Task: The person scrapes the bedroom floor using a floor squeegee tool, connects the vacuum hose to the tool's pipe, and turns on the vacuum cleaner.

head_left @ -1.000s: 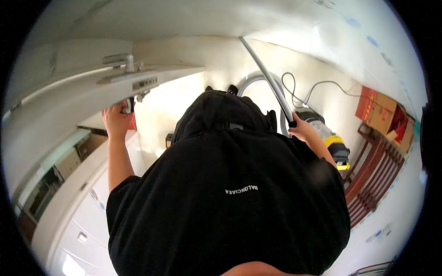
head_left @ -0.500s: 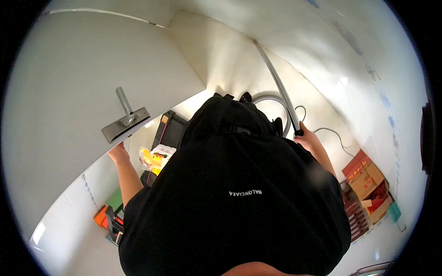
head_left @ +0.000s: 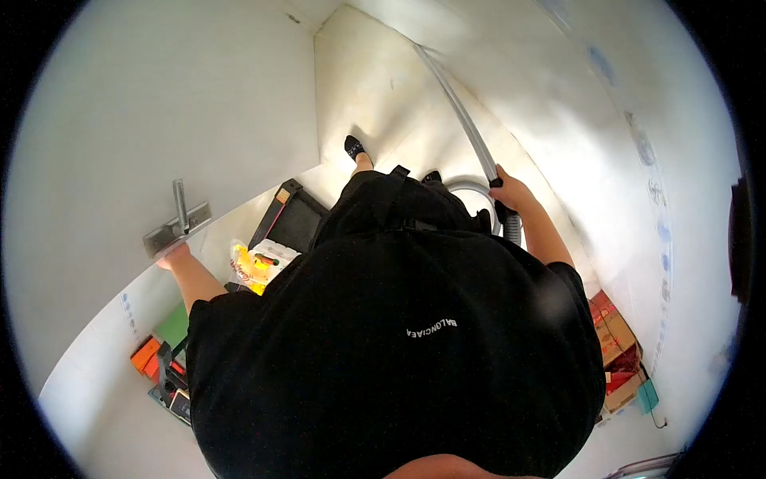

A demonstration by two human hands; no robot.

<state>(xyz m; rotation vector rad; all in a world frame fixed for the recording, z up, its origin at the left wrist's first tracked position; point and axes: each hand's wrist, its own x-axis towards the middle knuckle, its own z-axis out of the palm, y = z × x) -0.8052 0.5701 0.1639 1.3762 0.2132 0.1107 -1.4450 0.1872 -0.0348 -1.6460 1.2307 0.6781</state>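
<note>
My right hand (head_left: 515, 193) is closed around the black upper end of a grey vacuum cleaner tube (head_left: 463, 112), which slants up to the corner where floor and wall meet. A ribbed grey hose (head_left: 479, 188) loops below it, beside my leg. On the left, my left hand (head_left: 175, 257) grips the edge of a white door (head_left: 199, 96), just under the metal door handle (head_left: 179, 215). Its fingertips are partly hidden at the door's edge.
A black case (head_left: 291, 215) lies on the floor, with a yellow plastic bag (head_left: 247, 267) near it. Cardboard boxes (head_left: 614, 335) stand at the right. Orange and green boxes (head_left: 148, 355) are at the lower left. A wall (head_left: 590, 144) runs along the right side.
The door and my left hand have shifted left and down in view. My right hand and the tube have moved up and left. A foot in a dark shoe now shows near the door.
</note>
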